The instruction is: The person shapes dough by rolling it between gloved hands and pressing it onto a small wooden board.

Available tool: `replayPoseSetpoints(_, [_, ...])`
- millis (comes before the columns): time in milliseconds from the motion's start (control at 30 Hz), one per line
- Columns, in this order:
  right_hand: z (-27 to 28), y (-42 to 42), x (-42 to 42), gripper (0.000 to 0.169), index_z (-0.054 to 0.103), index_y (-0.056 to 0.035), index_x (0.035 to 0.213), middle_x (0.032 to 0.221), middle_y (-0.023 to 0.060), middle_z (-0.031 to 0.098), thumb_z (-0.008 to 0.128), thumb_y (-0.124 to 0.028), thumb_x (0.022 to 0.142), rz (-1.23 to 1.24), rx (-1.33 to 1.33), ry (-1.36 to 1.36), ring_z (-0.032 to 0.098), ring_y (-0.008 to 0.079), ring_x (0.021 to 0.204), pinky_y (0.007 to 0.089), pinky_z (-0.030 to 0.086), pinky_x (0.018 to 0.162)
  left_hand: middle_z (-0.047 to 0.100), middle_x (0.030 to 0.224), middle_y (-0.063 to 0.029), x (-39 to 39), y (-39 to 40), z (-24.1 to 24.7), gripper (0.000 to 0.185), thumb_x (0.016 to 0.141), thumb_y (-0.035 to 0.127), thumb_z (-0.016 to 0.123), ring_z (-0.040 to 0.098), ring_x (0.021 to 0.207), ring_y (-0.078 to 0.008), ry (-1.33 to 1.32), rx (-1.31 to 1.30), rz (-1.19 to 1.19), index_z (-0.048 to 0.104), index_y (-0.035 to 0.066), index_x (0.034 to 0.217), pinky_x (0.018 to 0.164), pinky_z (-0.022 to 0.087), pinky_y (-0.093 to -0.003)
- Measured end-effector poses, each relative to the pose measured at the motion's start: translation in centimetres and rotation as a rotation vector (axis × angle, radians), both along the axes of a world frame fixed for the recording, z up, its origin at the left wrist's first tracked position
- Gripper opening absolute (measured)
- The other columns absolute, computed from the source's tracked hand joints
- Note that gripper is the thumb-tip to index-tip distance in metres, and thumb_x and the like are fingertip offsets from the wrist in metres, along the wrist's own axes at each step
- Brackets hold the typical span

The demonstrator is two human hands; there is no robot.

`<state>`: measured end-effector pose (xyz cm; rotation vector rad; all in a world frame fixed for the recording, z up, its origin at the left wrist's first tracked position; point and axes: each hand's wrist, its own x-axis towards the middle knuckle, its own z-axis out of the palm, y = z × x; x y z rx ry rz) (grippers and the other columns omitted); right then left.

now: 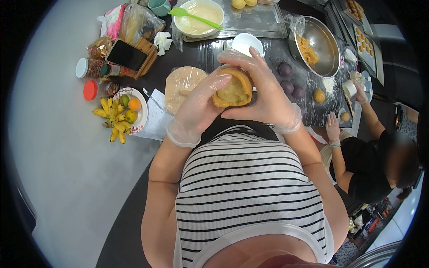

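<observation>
Between both gloved hands, held up over the front edge of the table, is an orange dough wrapper (248, 87) cupped around a paler yellowish filling (233, 90). The filling shows through the wrapper's open top. My left hand (201, 109) grips the dough's left side, its thumb lying over the rim. My right hand (268, 97) curves around the right side with fingers and thumb spread about the dough. Both hands wear clear plastic gloves. Below and left of the dough lies a round wooden board (177, 80) under plastic film, partly hidden by my left hand. A white bowl (248, 43) stands just beyond my fingers.
Purple dough balls (287, 87) and an orange ball (319, 95) lie at right, near a steel bowl (330, 50) with orange dough. A co-worker's gloved hand (332, 127) rests at the table edge. Bananas (115, 117), a fruit plate (142, 117) and a phone (126, 55) stand left.
</observation>
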<state>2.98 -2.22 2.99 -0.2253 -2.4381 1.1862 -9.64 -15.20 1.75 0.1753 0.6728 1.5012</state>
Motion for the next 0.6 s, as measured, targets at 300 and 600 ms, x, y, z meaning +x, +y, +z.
replayPoseSetpoints(300, [-0.9,0.1,-0.4,0.075,0.052,-0.0133,0.126,0.126,0.0049,0.060,0.088,-0.024,0.061,0.016,0.061,0.018,0.049,0.0311,0.131,0.0627,0.016,0.114,0.049,0.136,-0.0090,1.2,0.3,0.6,0.046,0.102,0.018,0.046,0.049,0.127,-0.0183,0.053,-0.063,0.064,0.033,0.005,0.144,0.106,0.043,-0.0352])
replayPoseSetpoints(600, [-0.8,0.8,-0.7,0.076,0.055,-0.0138,0.126,0.124,0.0022,0.063,0.089,-0.027,0.059,0.068,0.209,-0.013,0.053,0.0288,0.128,0.0617,0.013,0.115,0.048,0.136,-0.0090,0.9,0.3,-0.1,0.047,0.102,0.021,0.045,0.049,0.128,-0.0194,0.002,-0.059,0.062,0.033,0.005,0.145,0.106,0.044,-0.0355])
